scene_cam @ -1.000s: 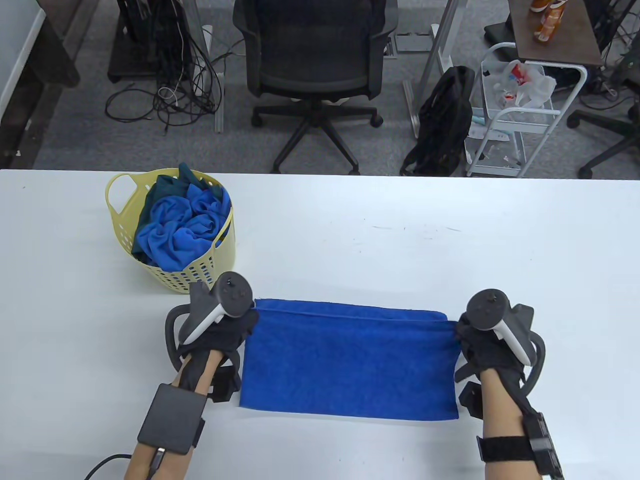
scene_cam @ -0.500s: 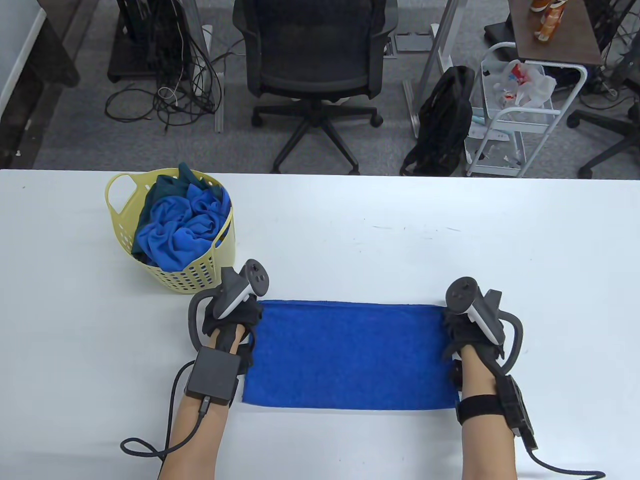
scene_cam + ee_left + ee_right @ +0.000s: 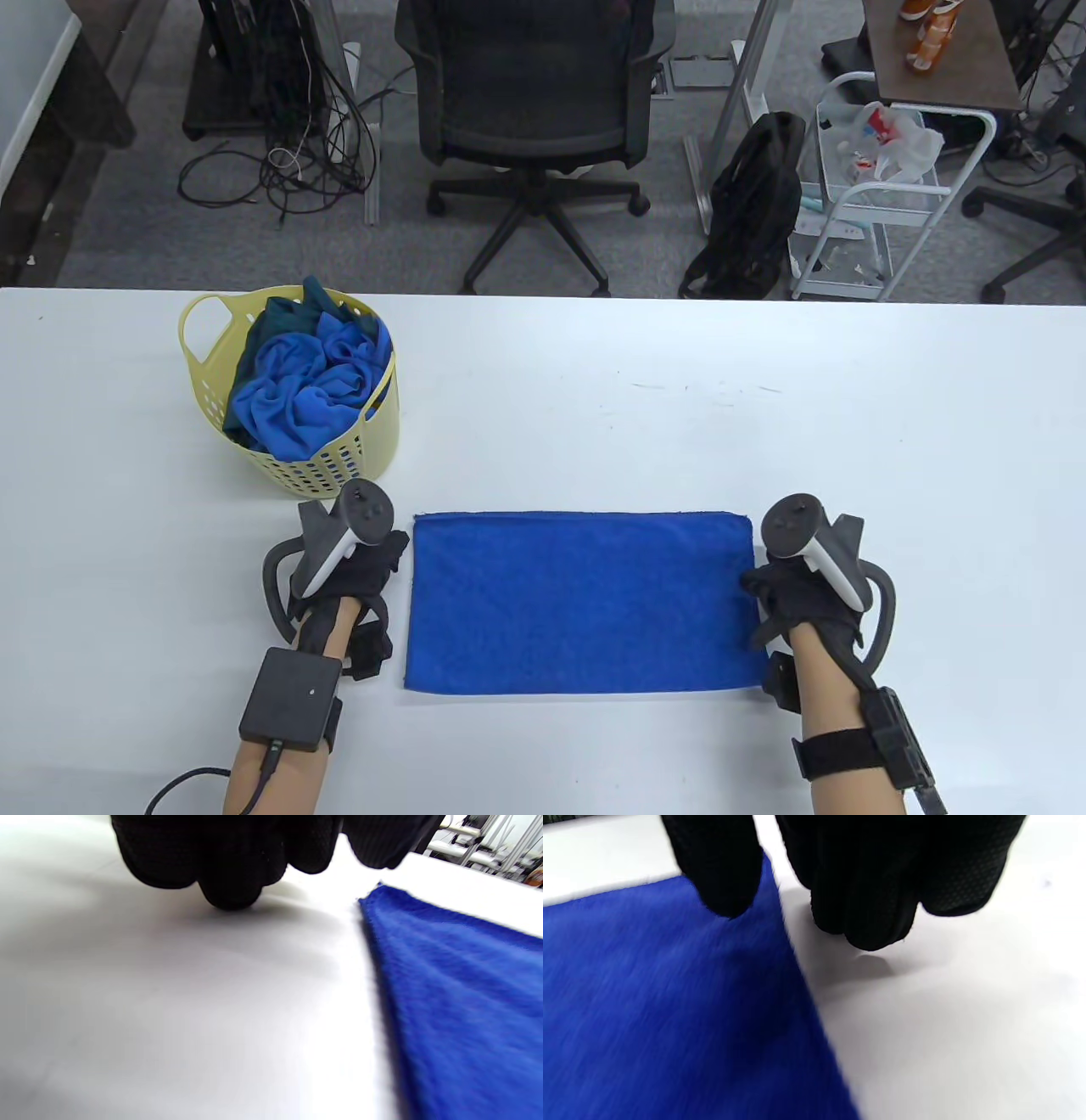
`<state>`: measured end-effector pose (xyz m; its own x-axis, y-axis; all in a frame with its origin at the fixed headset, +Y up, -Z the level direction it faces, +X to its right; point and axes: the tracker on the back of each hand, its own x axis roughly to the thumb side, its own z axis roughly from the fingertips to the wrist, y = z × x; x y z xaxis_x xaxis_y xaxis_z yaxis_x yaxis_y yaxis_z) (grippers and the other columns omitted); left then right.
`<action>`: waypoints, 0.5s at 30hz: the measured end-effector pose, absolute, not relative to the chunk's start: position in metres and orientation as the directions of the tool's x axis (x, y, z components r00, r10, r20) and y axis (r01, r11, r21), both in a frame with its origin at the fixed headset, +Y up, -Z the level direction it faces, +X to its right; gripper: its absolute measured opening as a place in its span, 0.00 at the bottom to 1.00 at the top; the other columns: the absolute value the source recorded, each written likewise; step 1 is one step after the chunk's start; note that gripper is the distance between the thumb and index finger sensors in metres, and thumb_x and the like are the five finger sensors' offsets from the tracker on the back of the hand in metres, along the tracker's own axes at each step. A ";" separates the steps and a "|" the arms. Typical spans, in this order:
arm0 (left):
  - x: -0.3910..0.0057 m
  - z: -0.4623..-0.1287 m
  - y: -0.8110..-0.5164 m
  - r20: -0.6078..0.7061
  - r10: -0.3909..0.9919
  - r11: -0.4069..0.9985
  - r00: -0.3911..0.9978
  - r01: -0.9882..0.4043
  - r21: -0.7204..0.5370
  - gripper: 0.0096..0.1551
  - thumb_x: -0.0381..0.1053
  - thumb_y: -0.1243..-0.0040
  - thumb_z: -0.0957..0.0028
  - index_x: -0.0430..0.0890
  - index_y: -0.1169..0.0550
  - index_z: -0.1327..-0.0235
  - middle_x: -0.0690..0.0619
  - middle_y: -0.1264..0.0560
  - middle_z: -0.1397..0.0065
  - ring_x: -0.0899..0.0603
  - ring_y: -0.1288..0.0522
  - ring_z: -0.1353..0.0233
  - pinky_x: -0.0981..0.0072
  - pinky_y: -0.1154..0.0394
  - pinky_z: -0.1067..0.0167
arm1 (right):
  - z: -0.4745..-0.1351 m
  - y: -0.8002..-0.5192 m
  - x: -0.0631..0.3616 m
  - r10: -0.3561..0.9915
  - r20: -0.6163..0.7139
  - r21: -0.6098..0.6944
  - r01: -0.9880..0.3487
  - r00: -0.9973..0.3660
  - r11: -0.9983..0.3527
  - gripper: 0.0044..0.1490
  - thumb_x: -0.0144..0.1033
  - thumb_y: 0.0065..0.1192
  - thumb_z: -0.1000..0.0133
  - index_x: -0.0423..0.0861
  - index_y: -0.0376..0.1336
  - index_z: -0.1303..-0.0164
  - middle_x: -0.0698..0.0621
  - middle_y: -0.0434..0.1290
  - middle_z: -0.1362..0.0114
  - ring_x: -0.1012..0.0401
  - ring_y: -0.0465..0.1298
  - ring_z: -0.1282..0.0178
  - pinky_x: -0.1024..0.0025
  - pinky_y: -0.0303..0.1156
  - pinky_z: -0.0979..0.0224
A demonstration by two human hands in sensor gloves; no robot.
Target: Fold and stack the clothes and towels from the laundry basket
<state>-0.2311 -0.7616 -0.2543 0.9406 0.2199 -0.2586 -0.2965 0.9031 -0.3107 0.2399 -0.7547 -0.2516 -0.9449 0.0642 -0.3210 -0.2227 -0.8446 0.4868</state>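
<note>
A blue towel (image 3: 581, 603) lies folded flat as a rectangle on the white table (image 3: 679, 407) near its front edge. My left hand (image 3: 386, 556) hovers just left of the towel's far left corner and does not touch it. In the left wrist view its fingers (image 3: 229, 878) hang curled over bare table, with the towel (image 3: 458, 993) to the right. My right hand (image 3: 768, 590) is at the towel's right edge. In the right wrist view its thumb (image 3: 721, 878) is over the towel (image 3: 670, 1005) and its fingers (image 3: 865, 908) are over the table. Neither hand holds anything.
A yellow laundry basket (image 3: 197, 340) stands at the back left of the towel, filled with crumpled blue and dark green cloth (image 3: 305, 390). Beyond the table's far edge are an office chair (image 3: 530, 93), a black backpack (image 3: 755, 204) and a white cart (image 3: 882, 195).
Both hands let go of the towel's far corners and moved outward and back toward me. The towel's folded layers now lie flat with their edges lined up.
</note>
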 end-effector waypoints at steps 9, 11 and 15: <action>-0.247 -0.200 -0.746 -0.149 0.361 0.915 0.920 -0.381 -0.133 0.38 0.65 0.44 0.37 0.47 0.30 0.19 0.40 0.29 0.19 0.37 0.22 0.28 0.41 0.24 0.33 | -0.249 -0.774 0.184 -0.137 -0.465 0.414 -0.079 -0.875 -0.907 0.50 0.37 0.74 0.39 0.18 0.56 0.21 0.41 0.73 0.38 0.54 0.79 0.46 0.45 0.76 0.36; -0.251 -0.191 -0.749 -0.130 0.394 0.908 0.910 -0.408 -0.099 0.38 0.65 0.44 0.37 0.47 0.31 0.19 0.40 0.29 0.19 0.37 0.22 0.28 0.41 0.25 0.33 | -0.251 -0.776 0.183 -0.130 -0.488 0.429 -0.108 -0.863 -0.897 0.48 0.36 0.73 0.39 0.18 0.57 0.23 0.42 0.73 0.39 0.56 0.78 0.49 0.45 0.76 0.36; -0.257 -0.186 -0.760 -0.121 0.425 0.895 0.897 -0.436 -0.095 0.38 0.64 0.44 0.37 0.47 0.30 0.19 0.39 0.29 0.19 0.36 0.22 0.27 0.40 0.25 0.33 | -0.250 -0.775 0.191 -0.063 -0.512 0.387 -0.164 -0.857 -0.907 0.27 0.34 0.71 0.36 0.32 0.66 0.34 0.47 0.73 0.47 0.54 0.75 0.51 0.37 0.70 0.33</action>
